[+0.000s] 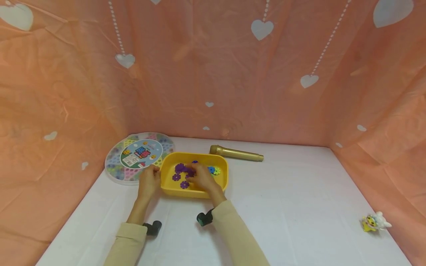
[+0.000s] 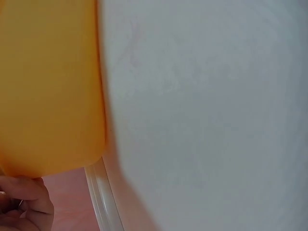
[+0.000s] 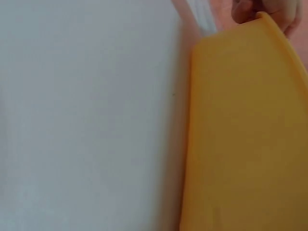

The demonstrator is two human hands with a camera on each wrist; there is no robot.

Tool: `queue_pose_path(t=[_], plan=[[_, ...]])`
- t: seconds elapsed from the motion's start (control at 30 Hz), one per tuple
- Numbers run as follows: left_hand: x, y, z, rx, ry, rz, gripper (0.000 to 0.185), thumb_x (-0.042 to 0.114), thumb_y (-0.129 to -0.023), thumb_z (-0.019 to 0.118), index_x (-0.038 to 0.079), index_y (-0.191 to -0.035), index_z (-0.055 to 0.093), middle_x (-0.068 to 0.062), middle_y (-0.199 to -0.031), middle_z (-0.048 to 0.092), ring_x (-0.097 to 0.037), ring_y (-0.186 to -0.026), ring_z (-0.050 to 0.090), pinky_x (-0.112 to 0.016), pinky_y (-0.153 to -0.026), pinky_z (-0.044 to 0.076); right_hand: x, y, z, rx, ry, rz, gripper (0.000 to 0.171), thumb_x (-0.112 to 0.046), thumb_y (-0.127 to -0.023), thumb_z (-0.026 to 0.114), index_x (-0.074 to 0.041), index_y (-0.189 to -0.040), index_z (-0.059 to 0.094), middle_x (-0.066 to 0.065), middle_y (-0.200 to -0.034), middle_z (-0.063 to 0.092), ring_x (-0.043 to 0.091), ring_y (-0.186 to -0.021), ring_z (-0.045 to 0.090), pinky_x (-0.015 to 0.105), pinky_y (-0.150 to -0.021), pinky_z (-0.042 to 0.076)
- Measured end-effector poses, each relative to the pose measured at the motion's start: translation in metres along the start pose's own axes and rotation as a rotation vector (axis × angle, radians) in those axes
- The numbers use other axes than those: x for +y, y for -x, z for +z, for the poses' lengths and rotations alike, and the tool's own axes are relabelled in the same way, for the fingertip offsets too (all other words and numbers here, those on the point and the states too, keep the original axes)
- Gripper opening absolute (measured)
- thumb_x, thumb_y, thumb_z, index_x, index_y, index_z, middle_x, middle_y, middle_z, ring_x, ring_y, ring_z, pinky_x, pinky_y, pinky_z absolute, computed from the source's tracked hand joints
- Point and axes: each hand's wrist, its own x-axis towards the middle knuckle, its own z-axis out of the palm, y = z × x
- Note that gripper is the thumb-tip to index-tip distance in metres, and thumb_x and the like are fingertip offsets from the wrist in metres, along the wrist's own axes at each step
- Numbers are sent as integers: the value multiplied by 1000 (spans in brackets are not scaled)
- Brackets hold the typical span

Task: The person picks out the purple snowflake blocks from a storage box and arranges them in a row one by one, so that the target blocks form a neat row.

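Several purple discs (image 1: 184, 184) lie in the yellow tray (image 1: 181, 193), whose rim the left hand (image 1: 148, 182) pinches, likely for steadiness, while the right hand (image 1: 204, 178) reaches inside (whether gripping, I cannot tell).

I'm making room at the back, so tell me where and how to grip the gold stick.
I'd pinch the gold stick mid-length, across its width, coming from above and right: it lies flat, and the yellow bin sits close before its thicker left end.
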Motion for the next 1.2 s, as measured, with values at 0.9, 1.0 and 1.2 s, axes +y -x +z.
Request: queue_pose_path(t=[0.9, 1.0, 1.2], plan=[[2, 4, 0, 32, -6, 51, 11, -8, -84, 53, -17, -90, 56, -29, -82, 58, -38, -73, 55, -48, -69, 47, 3, -2, 6, -36, 235, 109, 29, -1, -82, 67, -3, -111, 65, 11, -111, 58, 25, -106, 54, 35, -95, 43], [2, 3, -1, 31, -4, 45, 11, -8, -84, 53, -17, -90, 56, -29, -82, 58, -38, -74, 55, -47, -69, 47, 2, -3, 5, -19, 214, 131, 23, -2, -81, 69, -3, -104, 67, 9, -103, 61, 22, -98, 56, 33, -91, 46], [2, 2, 0, 20, -8, 33, 11, -7, -85, 52, -16, -91, 56, -29, -83, 58, -38, -75, 55, -48, -70, 47, 0, -3, 4, -9, 263, 160, 22, -11, -80, 72, -6, -101, 69, 6, -100, 63, 20, -95, 56, 33, -90, 46]])
